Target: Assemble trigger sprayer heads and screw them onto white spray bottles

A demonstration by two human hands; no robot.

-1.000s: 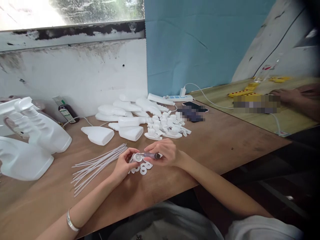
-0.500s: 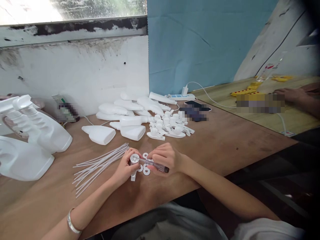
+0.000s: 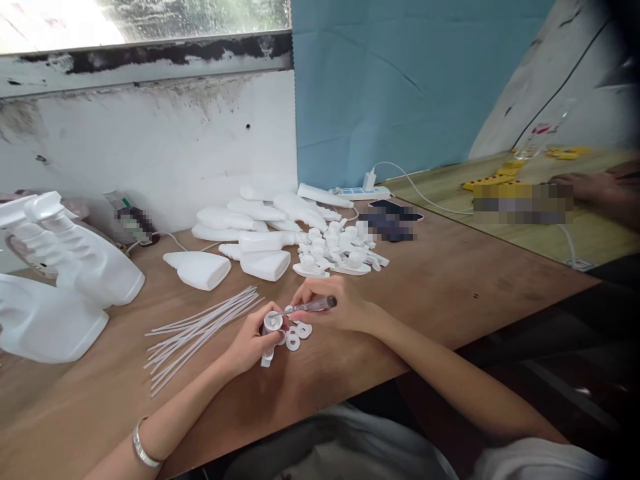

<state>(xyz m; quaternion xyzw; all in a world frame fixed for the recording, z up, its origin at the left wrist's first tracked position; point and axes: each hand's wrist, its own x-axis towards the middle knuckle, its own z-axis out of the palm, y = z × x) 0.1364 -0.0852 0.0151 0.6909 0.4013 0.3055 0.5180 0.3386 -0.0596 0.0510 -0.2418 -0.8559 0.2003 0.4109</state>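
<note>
My left hand [image 3: 254,340] is closed round a white spray trigger head [image 3: 273,322], its round cap opening turned up toward me. In my right hand [image 3: 333,303] is a screwdriver [image 3: 316,305] with a clear handle and a dark end. Its thin shaft reaches left to the cap opening; whether the tip touches anything inside, I cannot tell. Several flat white washers [image 3: 293,341] lie on the table just right of the trigger head, partly covered by my fingers. A bundle of thin white tubes [image 3: 200,337] lies left of my left hand.
Behind my hands lie a heap of white trigger heads [image 3: 333,250] and several white bottles [image 3: 203,269]. Large white spray bottles [image 3: 75,253] stand at the left. A phone [image 3: 396,210] and a power strip [image 3: 357,193] are at the back. Another person's hand [image 3: 585,190] is at the far right.
The screwdriver has swung, its handle end rising so that it now slopes down toward the cap. My right hand has lifted slightly; my left hand and the trigger head have shifted a little right.
</note>
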